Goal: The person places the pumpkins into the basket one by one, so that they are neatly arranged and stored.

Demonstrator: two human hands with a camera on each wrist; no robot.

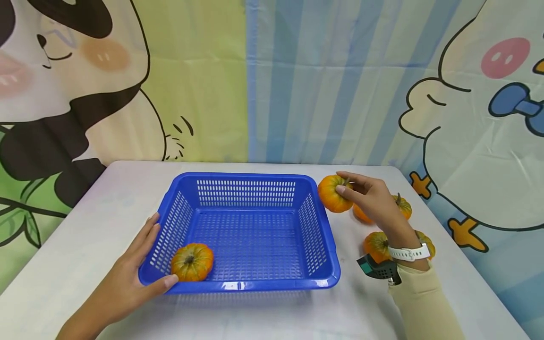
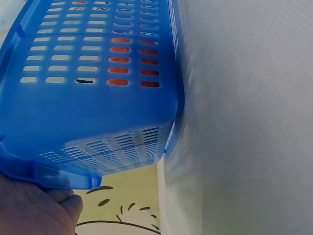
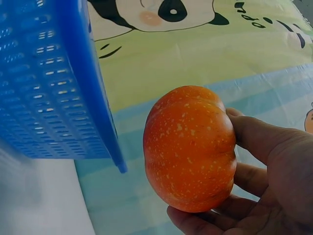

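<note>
My right hand (image 1: 369, 196) holds a small orange pumpkin (image 1: 333, 193) between thumb and fingers, beside the right rim of a blue plastic basket (image 1: 265, 285). In the right wrist view the speckled underside of that pumpkin (image 3: 190, 152) shows, a little apart from the basket wall (image 3: 49, 88). A second pumpkin (image 1: 192, 262) lies inside the basket at its front left corner, stem up. My left hand (image 1: 123, 278) rests at that corner, fingers stretched along the left rim, thumb on the front rim. Through the slots in the left wrist view, orange shows behind the basket wall (image 2: 88, 107).
Several more pumpkins lie on the white table right of the basket, partly hidden by my right arm: one pumpkin (image 1: 376, 246) by the wrist, another pumpkin (image 1: 403, 208) farther back. A printed cloth (image 1: 289, 85) hangs behind the table's far edge.
</note>
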